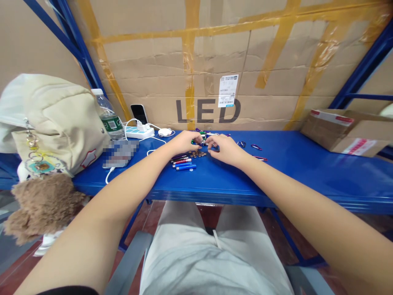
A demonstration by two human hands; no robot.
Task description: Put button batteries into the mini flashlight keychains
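Note:
My left hand (185,142) is over the blue table with its fingers curled and closed; bits of green and dark blue show at its fingertips, too small to name. Facing it, my right hand (225,149) is closed with bent fingers, and what they hold, if anything, I cannot make out. Between and just below the hands lies a loose group of small copper-coloured round pieces (197,154). Several slim metallic tubes lie side by side under my left wrist, among them a blue tube (186,167) and a red tube (181,161). More small coloured parts (211,134) are heaped behind the hands.
Left are a beige bag (61,110), a water bottle (111,119), a power strip (138,132) with white cables and a phone-like device (121,153). Small parts (256,147) lie right of my right hand. A cardboard box (346,131) stands far right; a large taped carton (147,73) rises behind.

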